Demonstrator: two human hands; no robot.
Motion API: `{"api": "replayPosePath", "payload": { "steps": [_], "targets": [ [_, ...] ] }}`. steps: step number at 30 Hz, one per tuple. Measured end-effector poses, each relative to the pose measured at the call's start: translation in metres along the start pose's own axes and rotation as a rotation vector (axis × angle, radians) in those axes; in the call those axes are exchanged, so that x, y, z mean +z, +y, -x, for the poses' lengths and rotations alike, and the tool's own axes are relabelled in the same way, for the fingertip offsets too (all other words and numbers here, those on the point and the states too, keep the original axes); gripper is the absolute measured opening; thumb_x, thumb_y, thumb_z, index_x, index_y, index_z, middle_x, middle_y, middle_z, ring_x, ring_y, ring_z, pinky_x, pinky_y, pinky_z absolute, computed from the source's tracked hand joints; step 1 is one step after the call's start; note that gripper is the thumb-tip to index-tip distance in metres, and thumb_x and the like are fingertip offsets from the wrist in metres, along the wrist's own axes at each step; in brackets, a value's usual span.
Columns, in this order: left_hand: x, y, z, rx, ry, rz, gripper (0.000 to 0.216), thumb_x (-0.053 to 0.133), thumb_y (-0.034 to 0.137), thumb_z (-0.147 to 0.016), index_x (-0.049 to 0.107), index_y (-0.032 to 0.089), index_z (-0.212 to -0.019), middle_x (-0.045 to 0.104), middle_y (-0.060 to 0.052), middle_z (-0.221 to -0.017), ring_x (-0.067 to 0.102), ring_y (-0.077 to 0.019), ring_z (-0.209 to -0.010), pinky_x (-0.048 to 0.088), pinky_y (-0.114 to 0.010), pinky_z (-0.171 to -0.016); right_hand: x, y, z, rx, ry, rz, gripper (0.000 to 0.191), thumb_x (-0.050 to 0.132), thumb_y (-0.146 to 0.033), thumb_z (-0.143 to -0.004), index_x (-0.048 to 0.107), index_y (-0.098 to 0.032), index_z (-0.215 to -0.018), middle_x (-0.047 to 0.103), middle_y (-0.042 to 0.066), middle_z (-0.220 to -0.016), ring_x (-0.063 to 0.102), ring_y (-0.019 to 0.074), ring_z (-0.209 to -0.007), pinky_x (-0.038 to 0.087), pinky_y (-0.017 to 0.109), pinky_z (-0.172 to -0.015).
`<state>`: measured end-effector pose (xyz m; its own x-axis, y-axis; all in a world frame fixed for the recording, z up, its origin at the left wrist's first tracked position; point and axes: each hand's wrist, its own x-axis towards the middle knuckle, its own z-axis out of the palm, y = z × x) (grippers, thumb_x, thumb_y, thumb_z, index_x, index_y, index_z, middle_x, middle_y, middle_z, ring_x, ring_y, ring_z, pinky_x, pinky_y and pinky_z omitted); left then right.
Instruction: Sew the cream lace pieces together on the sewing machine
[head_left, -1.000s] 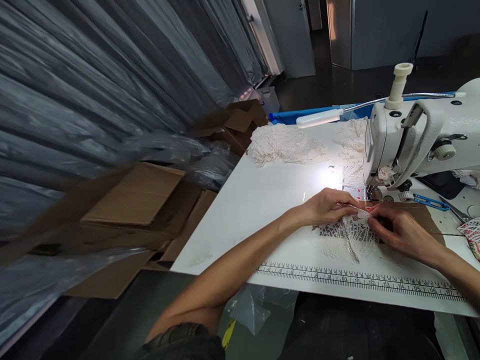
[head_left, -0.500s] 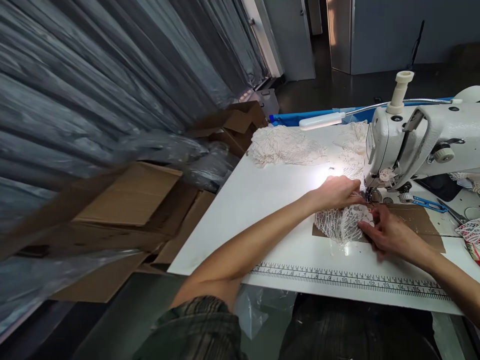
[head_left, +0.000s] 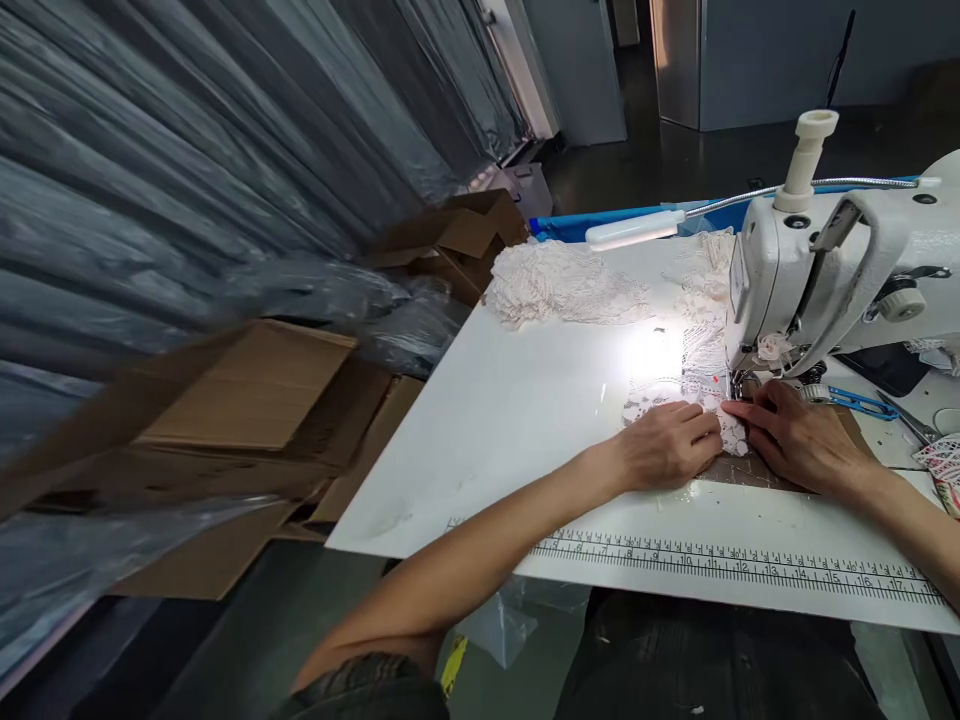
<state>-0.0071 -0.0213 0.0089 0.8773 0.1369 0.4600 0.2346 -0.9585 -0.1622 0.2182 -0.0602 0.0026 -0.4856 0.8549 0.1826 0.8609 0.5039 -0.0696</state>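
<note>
A piece of white lace fabric (head_left: 733, 436) lies flat under the needle area of a white sewing machine (head_left: 765, 270). My left hand (head_left: 670, 446) is closed at the lace's near left side, its fingers curled down onto the edge. On the other side, my right hand (head_left: 802, 438) is closed on the lace's right edge, with the index fingertip close by the presser foot (head_left: 744, 383). The lace runs back from the foot toward more cream lace (head_left: 705, 280). Under the hands is a brown plate (head_left: 757, 472) set in the table. My fingers partly cover the lace.
A heap of cream lace (head_left: 562, 285) sits at the table's back left. Blue thread snips (head_left: 862, 402) and scissors (head_left: 909, 418) lie right of the machine. A ruler strip (head_left: 735, 568) runs along the front edge. Cardboard boxes (head_left: 225, 390) stand left, and a lamp (head_left: 634, 230) hangs behind.
My left hand has come back from beside the needle toward the table's front. My right hand has moved up to the presser foot. The lace now lies flatter, turned away from me.
</note>
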Motion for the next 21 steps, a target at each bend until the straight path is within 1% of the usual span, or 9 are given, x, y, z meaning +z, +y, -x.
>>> {"api": "replayPosePath", "payload": {
  "steps": [2, 5, 8, 10, 13, 15, 18, 21],
  "targets": [
    [0.005, 0.001, -0.001, -0.033, 0.064, -0.018, 0.022, 0.049, 0.016, -0.094, 0.060, 0.015, -0.075, 0.066, -0.002, -0.076, 0.054, -0.0126, -0.064, 0.045, -0.027, -0.059, 0.004, -0.002, 0.002, 0.008, 0.032, -0.005, 0.041, 0.038, -0.031, -0.096, 0.065, -0.025, -0.126, 0.064, 0.012, -0.092, 0.057, 0.0189, -0.069, 0.035, 0.027, -0.051],
    [0.008, 0.000, -0.002, -0.044, 0.173, 0.035, 0.015, 0.055, 0.025, -0.094, 0.062, 0.017, -0.085, 0.067, 0.000, -0.077, 0.055, -0.0124, -0.063, 0.044, -0.029, -0.059, 0.005, -0.003, 0.006, 0.007, 0.093, -0.073, 0.040, 0.040, -0.029, -0.095, 0.066, -0.025, -0.125, 0.064, 0.012, -0.093, 0.059, 0.0218, -0.074, 0.043, 0.030, -0.055],
    [0.008, 0.000, -0.003, -0.095, 0.247, 0.120, 0.011, 0.055, 0.021, -0.095, 0.061, 0.017, -0.086, 0.069, 0.001, -0.081, 0.059, -0.0103, -0.064, 0.044, -0.027, -0.060, 0.002, 0.002, 0.011, 0.038, 0.133, -0.253, 0.039, 0.039, -0.027, -0.095, 0.066, -0.023, -0.124, 0.066, 0.012, -0.098, 0.062, 0.0219, -0.078, 0.049, 0.033, -0.062],
    [0.008, 0.000, -0.003, -0.171, 0.289, 0.201, 0.013, 0.053, 0.019, -0.096, 0.060, 0.016, -0.086, 0.070, -0.001, -0.083, 0.063, -0.0093, -0.069, 0.047, -0.025, -0.061, -0.003, 0.007, 0.014, 0.043, 0.129, -0.402, 0.037, 0.040, -0.023, -0.094, 0.068, -0.023, -0.118, 0.068, 0.009, -0.098, 0.064, 0.0206, -0.080, 0.052, 0.033, -0.068],
    [0.008, 0.001, -0.003, -0.279, 0.333, 0.305, 0.015, 0.050, 0.019, -0.098, 0.060, 0.014, -0.088, 0.071, -0.003, -0.085, 0.066, -0.0094, -0.075, 0.052, -0.022, -0.062, -0.011, 0.009, 0.016, -0.051, 0.117, -0.527, 0.032, 0.043, -0.019, -0.091, 0.073, -0.022, -0.102, 0.069, 0.006, -0.094, 0.066, 0.0190, -0.084, 0.053, 0.033, -0.075],
    [0.008, 0.001, -0.003, -0.316, 0.351, 0.335, 0.015, 0.050, 0.019, -0.098, 0.061, 0.013, -0.089, 0.071, -0.005, -0.088, 0.067, -0.0095, -0.078, 0.054, -0.021, -0.061, -0.014, 0.005, 0.015, -0.132, 0.120, -0.512, 0.032, 0.044, -0.017, -0.089, 0.073, -0.021, -0.102, 0.068, 0.008, -0.096, 0.065, 0.0186, -0.085, 0.053, 0.032, -0.077],
    [0.008, 0.002, -0.003, -0.292, 0.357, 0.301, 0.013, 0.051, 0.017, -0.097, 0.061, 0.012, -0.089, 0.072, -0.006, -0.090, 0.068, -0.0104, -0.080, 0.056, -0.021, -0.063, -0.015, -0.003, 0.014, -0.195, 0.113, -0.412, 0.035, 0.045, -0.017, -0.088, 0.072, -0.021, -0.111, 0.064, 0.010, -0.097, 0.061, 0.0206, -0.087, 0.052, 0.035, -0.077],
    [0.009, 0.002, -0.002, -0.172, 0.308, 0.229, 0.012, 0.052, 0.014, -0.094, 0.061, 0.014, -0.087, 0.074, -0.005, -0.094, 0.068, -0.0100, -0.074, 0.054, -0.024, -0.063, -0.013, -0.006, 0.014, -0.202, 0.084, -0.388, 0.035, 0.047, -0.017, -0.087, 0.072, -0.024, -0.109, 0.061, 0.009, -0.096, 0.058, 0.0213, -0.089, 0.051, 0.038, -0.079]
  ]
}}
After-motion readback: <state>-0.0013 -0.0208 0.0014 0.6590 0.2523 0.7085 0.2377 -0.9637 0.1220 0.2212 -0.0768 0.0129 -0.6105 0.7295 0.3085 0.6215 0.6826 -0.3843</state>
